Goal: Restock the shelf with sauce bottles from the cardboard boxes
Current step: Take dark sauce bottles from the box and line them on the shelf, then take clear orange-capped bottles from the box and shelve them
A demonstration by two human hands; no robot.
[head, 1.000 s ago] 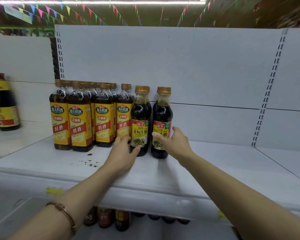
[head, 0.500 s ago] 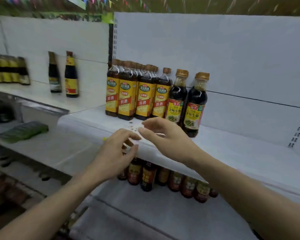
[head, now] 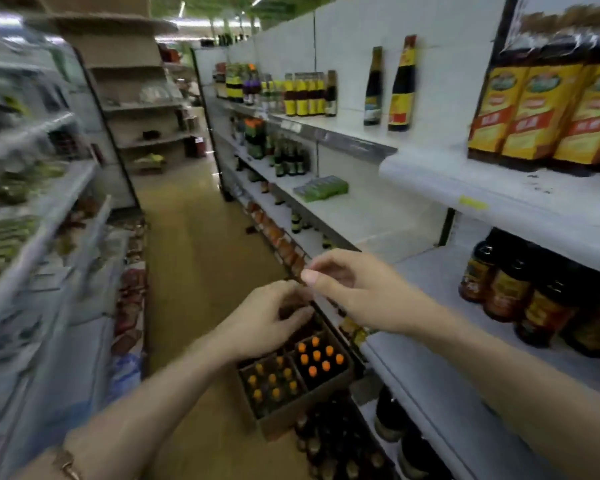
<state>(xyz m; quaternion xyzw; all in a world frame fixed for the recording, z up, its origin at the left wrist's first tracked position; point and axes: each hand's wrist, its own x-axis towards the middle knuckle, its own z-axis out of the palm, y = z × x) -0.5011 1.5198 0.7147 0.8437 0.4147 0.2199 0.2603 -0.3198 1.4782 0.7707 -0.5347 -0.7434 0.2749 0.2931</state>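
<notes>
While both hands hold nothing, the left hand (head: 269, 318) loosely curled and the right hand (head: 352, 289) relaxed, the brown cardboard box of upright orange-capped sauce bottles (head: 293, 374) sits on the floor at lower centre, directly below, nearer the left hand.

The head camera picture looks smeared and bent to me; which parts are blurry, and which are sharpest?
Head view: motion blur smears the left-hand shelves and the yellow-labelled bottles at upper right; the wide lens bows the shelf edges; the right hand and the orange caps in the cardboard box stay sharpest.
</notes>
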